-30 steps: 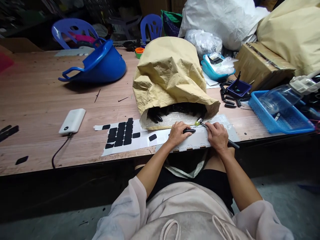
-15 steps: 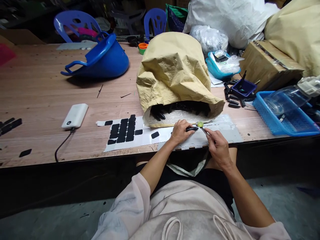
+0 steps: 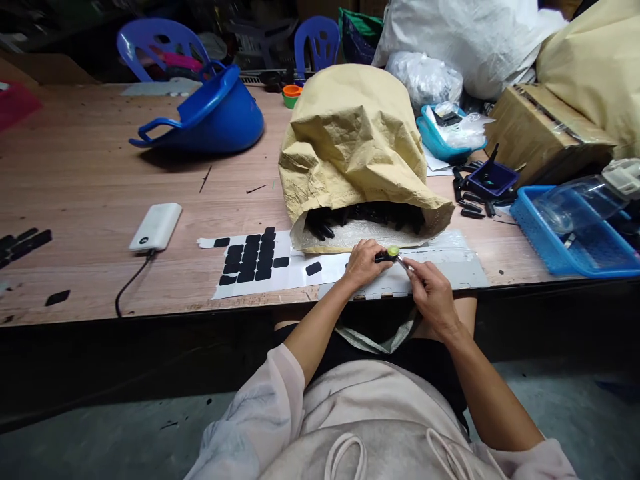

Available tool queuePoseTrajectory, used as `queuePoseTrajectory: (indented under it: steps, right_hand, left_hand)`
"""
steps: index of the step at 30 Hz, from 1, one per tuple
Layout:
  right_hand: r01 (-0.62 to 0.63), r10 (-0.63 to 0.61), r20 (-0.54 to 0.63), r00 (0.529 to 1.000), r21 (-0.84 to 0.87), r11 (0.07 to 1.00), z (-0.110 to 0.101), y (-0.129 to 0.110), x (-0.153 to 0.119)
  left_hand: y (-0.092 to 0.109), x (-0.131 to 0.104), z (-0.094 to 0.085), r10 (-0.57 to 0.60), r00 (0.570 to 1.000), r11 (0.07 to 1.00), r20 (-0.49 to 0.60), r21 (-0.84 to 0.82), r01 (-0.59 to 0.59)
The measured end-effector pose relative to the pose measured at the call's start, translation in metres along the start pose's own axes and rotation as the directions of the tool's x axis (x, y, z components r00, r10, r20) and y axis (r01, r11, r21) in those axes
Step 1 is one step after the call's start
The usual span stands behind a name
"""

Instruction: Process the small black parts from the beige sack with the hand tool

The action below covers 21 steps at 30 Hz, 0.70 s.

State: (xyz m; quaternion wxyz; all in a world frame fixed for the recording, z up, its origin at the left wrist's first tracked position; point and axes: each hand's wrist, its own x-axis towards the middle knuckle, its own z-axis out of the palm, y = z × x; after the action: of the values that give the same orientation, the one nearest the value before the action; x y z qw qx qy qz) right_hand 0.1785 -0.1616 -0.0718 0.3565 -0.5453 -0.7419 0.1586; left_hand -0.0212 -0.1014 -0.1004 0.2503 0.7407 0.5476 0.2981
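My left hand (image 3: 366,263) is closed around a small black plastic part (image 3: 384,257), holding it low over the grey sheet (image 3: 465,260) at the table's front edge. My right hand (image 3: 434,295) pinches a slim metal tool with a round yellow-green piece (image 3: 393,251) at its tip. That round piece meets or overlaps the free end of the black part; exact contact cannot be told. Just behind both hands opens a tan sack (image 3: 350,147), with many black parts (image 3: 325,230) inside its mouth.
Left of my hands lies a white sheet (image 3: 295,277) bearing black rounded patches (image 3: 257,257). Farther left is a white power bank (image 3: 156,227) with a cable. A tilted blue tub (image 3: 225,113) stands behind. To the right are a blue basket (image 3: 540,227), a purple tray (image 3: 493,180) and a cardboard box (image 3: 545,127).
My right hand has brought the tool's yellow-green tip left, from beside the black part onto or over its end. My left hand keeps its hold. The whole view has shifted slightly.
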Motion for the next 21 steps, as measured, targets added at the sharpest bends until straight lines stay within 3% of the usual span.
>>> queuePoseTrajectory:
  steps: [2,5,9,13,16,18,20,21]
  right_hand:
    - [0.018,-0.021,-0.055,0.998,-0.047,0.999,-0.004,0.01,0.009]
    - [0.015,-0.046,-0.112,0.993,-0.262,0.965,-0.01,0.032,0.027]
    - [0.042,-0.072,-0.041,0.997,-0.5,0.865,-0.007,0.062,0.042]
    - [0.051,-0.09,-0.046,0.995,-0.543,0.838,0.001,0.074,0.041]
    - [0.047,-0.087,-0.048,0.995,-0.54,0.841,0.004,0.074,0.039]
    - [0.042,-0.08,-0.047,0.996,-0.542,0.839,0.004,0.072,0.038]
    - [0.035,-0.079,-0.057,0.995,-0.548,0.836,0.004,0.071,0.039]
    - [0.033,-0.08,-0.062,0.995,-0.552,0.833,0.005,0.07,0.039]
  left_hand:
    - [0.0,0.0,0.001,-0.002,1.0,1.0,-0.01,-0.01,0.002]
    - [-0.001,0.0,0.003,0.0,1.0,1.0,-0.014,-0.009,0.0]
    - [-0.003,0.004,0.001,0.012,1.0,1.0,0.006,0.018,-0.012]
    - [0.004,-0.003,-0.006,0.103,0.995,0.994,-0.011,0.046,-0.103]
    - [0.019,-0.032,-0.005,0.302,0.953,0.953,0.011,-0.025,-0.302]
    - [0.027,-0.062,0.006,0.442,0.889,0.895,0.116,-0.124,-0.429]
    - [0.027,-0.092,0.025,0.5,0.828,0.865,0.253,-0.181,-0.468]
    - [0.023,-0.104,0.037,0.466,0.826,0.885,0.316,-0.166,-0.436]
